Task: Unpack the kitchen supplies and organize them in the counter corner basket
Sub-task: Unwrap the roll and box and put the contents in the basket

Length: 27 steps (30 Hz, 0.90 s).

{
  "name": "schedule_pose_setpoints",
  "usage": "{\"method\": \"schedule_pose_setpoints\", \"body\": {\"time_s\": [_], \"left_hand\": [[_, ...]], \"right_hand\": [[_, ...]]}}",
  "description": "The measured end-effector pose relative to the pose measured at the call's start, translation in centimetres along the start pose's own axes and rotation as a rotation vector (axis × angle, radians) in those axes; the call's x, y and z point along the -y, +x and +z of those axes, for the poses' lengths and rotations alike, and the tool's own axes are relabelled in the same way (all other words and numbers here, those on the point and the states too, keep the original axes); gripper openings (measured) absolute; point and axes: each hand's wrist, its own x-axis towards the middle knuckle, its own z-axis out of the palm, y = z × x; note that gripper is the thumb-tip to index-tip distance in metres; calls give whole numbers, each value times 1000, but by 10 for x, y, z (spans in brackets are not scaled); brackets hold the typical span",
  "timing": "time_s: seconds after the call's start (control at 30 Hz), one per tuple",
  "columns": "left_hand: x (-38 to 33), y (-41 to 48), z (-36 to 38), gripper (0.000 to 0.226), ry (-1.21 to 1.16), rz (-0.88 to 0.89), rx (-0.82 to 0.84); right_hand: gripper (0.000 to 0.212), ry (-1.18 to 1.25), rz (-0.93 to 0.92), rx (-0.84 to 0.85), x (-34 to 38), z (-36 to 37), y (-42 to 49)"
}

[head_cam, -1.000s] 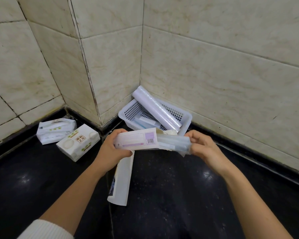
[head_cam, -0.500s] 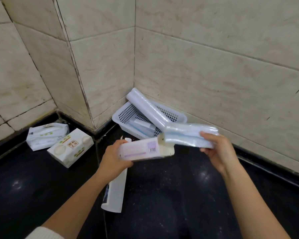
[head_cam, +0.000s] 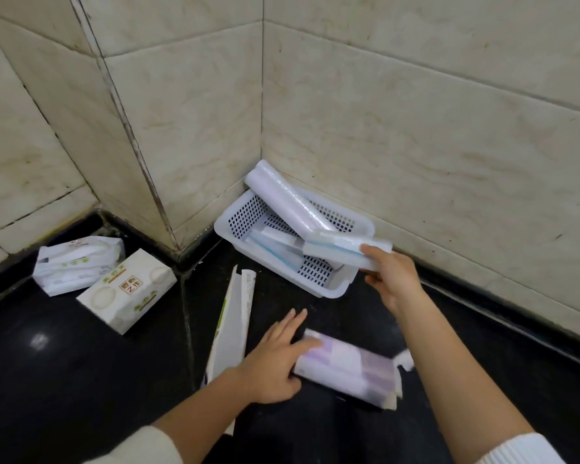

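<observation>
- Right hand (head_cam: pixel 390 279) grips the blue-edged roll (head_cam: pixel 345 251) over the white basket (head_cam: pixel 335 289) — angled to slot in.
- Left hand (head_cam: pixel 275 360), fingers spread, pins the emptied purple box (head_cam: pixel 349 370) on the desk (head_cam: pixel 81 380).

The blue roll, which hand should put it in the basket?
The right hand. It already holds the blue roll just over the white basket rim. The left hand is down on the counter by the purple box, farther away.
</observation>
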Motion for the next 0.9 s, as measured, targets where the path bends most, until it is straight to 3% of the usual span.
{"method": "schedule_pose_setpoints", "body": {"time_s": [0.07,0.23,0.3,0.37,0.47,0.6,0.77,0.9], "left_hand": [[13,0,-11,70,-38,-12,-46],[34,34,-50,64,42,-157,-483],[44,47,-58,64,103,-241,-481],[56,56,-59,66,146,-306,-417],[63,59,-56,70,136,-304,-399],[65,57,-56,75,114,-292,-369],[67,42,-74,70,-45,-249,-466],[86,8,-99,61,-71,-293,-683]], "right_hand": [[19,-74,11,33,-1,9,11],[23,-194,18,110,-12,49,34],[24,-281,16,153,-18,63,42],[8,-559,-36,200,-24,72,51],[26,-1147,-136,298,-31,79,63],[14,-1640,-229,412,-30,87,64],[15,-1564,-394,346,-13,95,50],[40,-1389,-553,428,-3,123,25]]}}
